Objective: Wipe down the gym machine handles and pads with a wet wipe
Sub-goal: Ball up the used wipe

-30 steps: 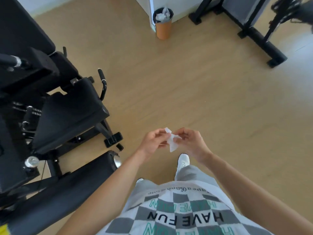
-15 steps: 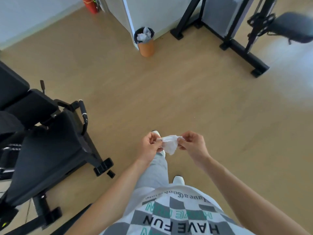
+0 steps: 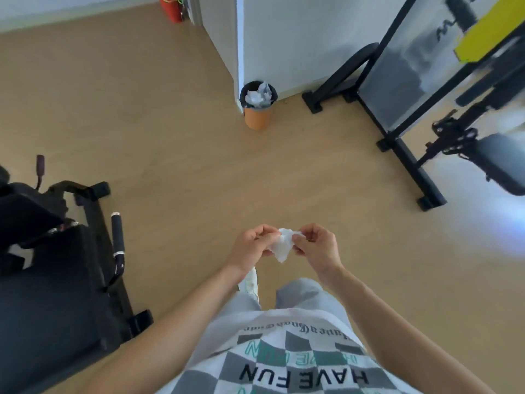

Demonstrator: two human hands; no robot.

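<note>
A crumpled white wet wipe [image 3: 284, 245] hangs between both my hands in front of my waist. My left hand [image 3: 251, 247] pinches its left side and my right hand [image 3: 316, 245] pinches its right side. A black gym machine sits at the left edge, with a seat pad [image 3: 51, 282] and a black handle [image 3: 118, 237] with chrome rings. My hands are well to the right of that handle and touch no part of the machine.
An orange bin [image 3: 258, 105] with a black liner and crumpled white wipes stands by the white wall corner straight ahead. A second black machine frame [image 3: 409, 163] with a pad [image 3: 502, 166] fills the right. A red extinguisher [image 3: 170, 8] stands far back. Wooden floor lies between.
The view has swung right and forward: the left machine slid toward the frame edge, and the bin and right machine came nearer. Both hands kept hold of the wipe, bunching it more.
</note>
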